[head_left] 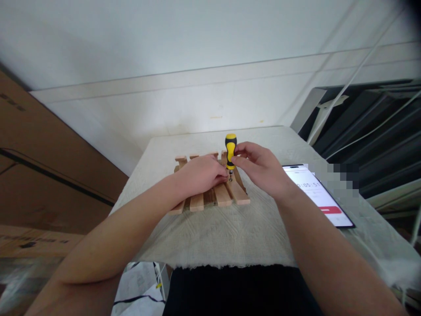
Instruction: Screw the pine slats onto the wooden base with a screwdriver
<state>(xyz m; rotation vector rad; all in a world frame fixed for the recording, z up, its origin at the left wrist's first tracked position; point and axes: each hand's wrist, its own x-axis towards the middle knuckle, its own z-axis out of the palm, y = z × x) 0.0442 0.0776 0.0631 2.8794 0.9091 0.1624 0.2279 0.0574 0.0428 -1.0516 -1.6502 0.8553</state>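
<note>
A small wooden slatted rack (pixel 226 193) lies flat on a white cloth-covered table (pixel 223 232). My left hand (pixel 200 173) rests on top of the slats, fingers curled, pinching near the screwdriver's tip; anything under the fingertips is hidden. My right hand (pixel 259 169) is closed round a stubby yellow-and-black screwdriver (pixel 230 151), which stands upright with its tip on a slat near the rack's right side.
A phone (pixel 317 195) with a lit timer screen lies on the table to the right of my right wrist. Large cardboard boxes (pixel 39 166) stand at the left. Dark metal frames and white cables (pixel 368 127) fill the right. A white wall is behind.
</note>
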